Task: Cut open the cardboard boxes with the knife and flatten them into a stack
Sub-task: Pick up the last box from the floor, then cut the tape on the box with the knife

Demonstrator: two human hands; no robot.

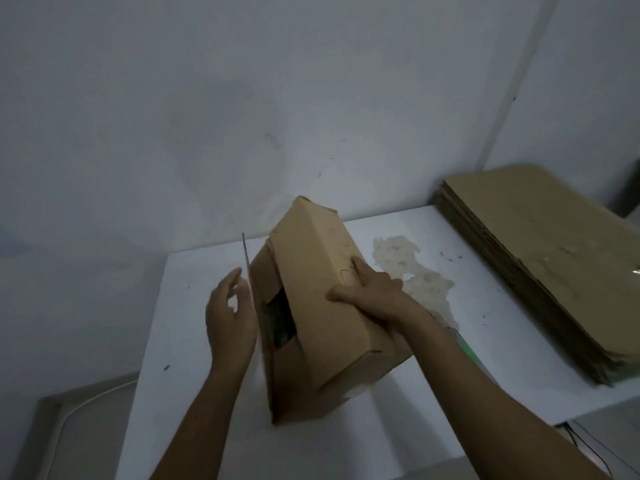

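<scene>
Cardboard box [322, 289], brown, one item, on white table [194, 341], centre, tipped w/ far end raised.

Long axis: runs near-to-far, leaning slightly right at the far end. Open side faces left; dark interior shows between flaps.

Long flap [256, 313]: stands upright, edge-on to the camera.

Right hand [370, 296]: clasps the box's upper right edge, thumb on the top panel, steadying it.

Left hand [228, 317]: fingers straight, holds nothing, just beside the flap's outer face; contact unclear.

Step, as judged: spread the flaps and collapse the box. Adv.: keep the right-hand hold firm, push the flap outward along its crease, then press the panels flat.

Knife: not made out.

Stack of flattened boxes [540, 258]: far right of the table, well apart from the box.

Grey wall [277, 98]: behind.
</scene>
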